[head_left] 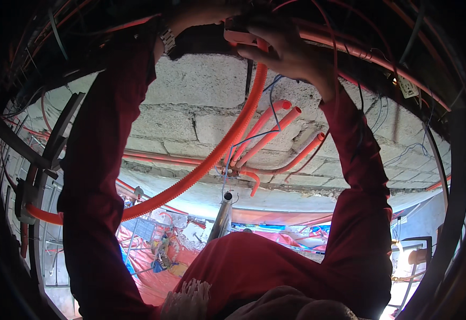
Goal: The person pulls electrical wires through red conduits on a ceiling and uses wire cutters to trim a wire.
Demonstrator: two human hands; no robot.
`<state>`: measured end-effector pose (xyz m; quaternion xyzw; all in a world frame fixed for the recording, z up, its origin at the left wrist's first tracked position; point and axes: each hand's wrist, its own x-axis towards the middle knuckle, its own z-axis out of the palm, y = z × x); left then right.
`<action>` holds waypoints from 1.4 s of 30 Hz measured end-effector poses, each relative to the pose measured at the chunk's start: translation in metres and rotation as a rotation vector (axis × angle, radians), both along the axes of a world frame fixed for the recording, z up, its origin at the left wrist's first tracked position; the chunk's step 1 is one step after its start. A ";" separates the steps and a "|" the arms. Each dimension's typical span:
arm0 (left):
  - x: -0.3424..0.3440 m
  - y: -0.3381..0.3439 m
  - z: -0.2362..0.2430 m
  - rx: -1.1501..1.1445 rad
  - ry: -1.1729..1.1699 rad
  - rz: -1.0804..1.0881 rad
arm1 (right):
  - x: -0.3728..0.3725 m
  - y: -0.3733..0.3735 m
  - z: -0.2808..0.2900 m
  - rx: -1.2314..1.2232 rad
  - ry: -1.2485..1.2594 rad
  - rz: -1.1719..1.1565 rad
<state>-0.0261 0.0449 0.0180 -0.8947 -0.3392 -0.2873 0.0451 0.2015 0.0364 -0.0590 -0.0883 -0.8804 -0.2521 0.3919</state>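
Both my arms reach up in red sleeves to the dark top of the view. My right hand [291,50] is curled about the upper end of an orange corrugated conduit [233,136], its thumb stretched across beside a small orange box [239,36]. My left hand [201,17], with a metal watch at its wrist, reaches to the other side of that box; its fingers are lost in shadow. From the box the conduit bows down and left, passes behind my left sleeve, and shows again at a bracket on the left.
Several open-ended orange pipes [270,138] and a blue wire [279,114] stick out by the grey block wall [201,80]. A metal pipe [223,216] stands below. Dark metal bars [62,133] run along the left, and a long orange pipe [372,58] crosses the upper right among loose wires.
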 end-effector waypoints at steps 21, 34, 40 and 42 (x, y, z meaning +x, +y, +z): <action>-0.001 0.004 -0.024 0.111 -0.176 0.123 | 0.051 -0.012 0.031 -1.509 0.368 0.955; 0.000 -0.011 -0.017 -0.106 -0.213 -0.039 | 0.035 0.012 0.032 -0.335 0.190 0.330; -0.010 -0.016 -0.009 -0.373 -0.357 -0.284 | 0.024 0.000 0.037 -1.188 0.551 0.457; -0.001 -0.040 -0.001 -0.181 -0.336 -0.146 | 0.031 0.007 0.034 -1.138 0.570 0.461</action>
